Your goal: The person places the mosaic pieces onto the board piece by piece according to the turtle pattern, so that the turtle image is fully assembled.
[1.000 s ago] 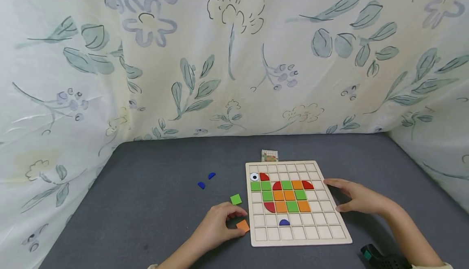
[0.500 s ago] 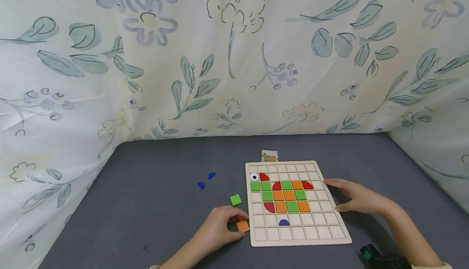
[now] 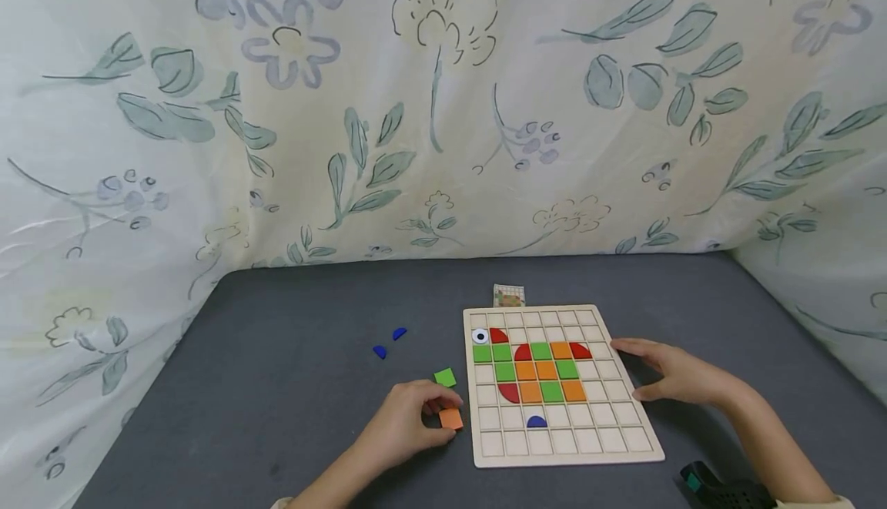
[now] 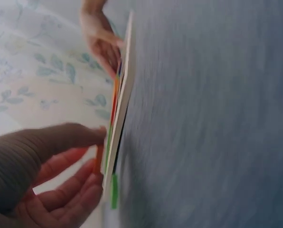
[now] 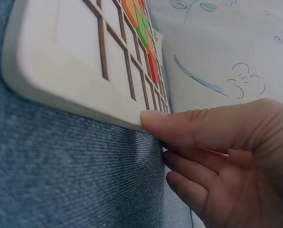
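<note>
In the head view my left hand (image 3: pixel 405 424) pinches an orange square tile (image 3: pixel 451 418) between thumb and fingers, just left of the wooden grid board (image 3: pixel 568 459). The left wrist view also shows the orange tile (image 4: pixel 99 159) in that pinch. My right hand (image 3: pixel 686 374) rests at the board's right edge, fingers spread along it. Seen from the right wrist, the thumb (image 5: pixel 179 126) touches the board's rim (image 5: pixel 80 107). On the board are green, orange and red pieces, a round eye piece (image 3: pixel 480 336) and a blue half-circle (image 3: pixel 537 422).
A loose green square tile (image 3: pixel 445 377) lies beyond my left fingers. Two blue half-circles (image 3: pixel 399 333) lie farther left on the grey table (image 3: pixel 291 386). Behind the board sits a small picture card (image 3: pixel 509 296). A black device (image 3: pixel 724 486) is near my right forearm.
My left hand has shifted slightly left and away from me, and the orange tile has moved with it, off the board's left edge. The right hand stays at the board.
</note>
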A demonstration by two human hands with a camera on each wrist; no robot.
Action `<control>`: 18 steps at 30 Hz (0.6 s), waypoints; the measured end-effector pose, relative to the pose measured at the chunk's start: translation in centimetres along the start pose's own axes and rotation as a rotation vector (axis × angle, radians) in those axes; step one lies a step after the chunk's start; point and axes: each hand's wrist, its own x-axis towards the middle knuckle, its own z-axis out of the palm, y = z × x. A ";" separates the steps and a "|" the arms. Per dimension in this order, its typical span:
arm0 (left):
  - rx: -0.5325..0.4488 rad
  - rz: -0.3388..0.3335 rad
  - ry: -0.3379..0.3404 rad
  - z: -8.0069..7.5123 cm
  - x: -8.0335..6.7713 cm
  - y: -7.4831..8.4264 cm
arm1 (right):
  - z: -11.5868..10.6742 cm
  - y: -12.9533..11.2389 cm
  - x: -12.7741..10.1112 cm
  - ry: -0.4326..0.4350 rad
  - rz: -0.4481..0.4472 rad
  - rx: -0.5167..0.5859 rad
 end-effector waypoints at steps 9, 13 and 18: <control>0.044 0.002 -0.002 -1.7 0.9 0.8 | 0.2 0.0 0.0 -0.007 -0.011 0.003; 0.069 0.022 -0.033 -1.7 2.2 1.4 | 0.2 -0.2 0.0 -0.006 -0.009 0.004; 0.087 0.054 -0.091 -1.0 4.8 2.8 | 0.0 -0.2 -0.1 -0.002 -0.019 -0.001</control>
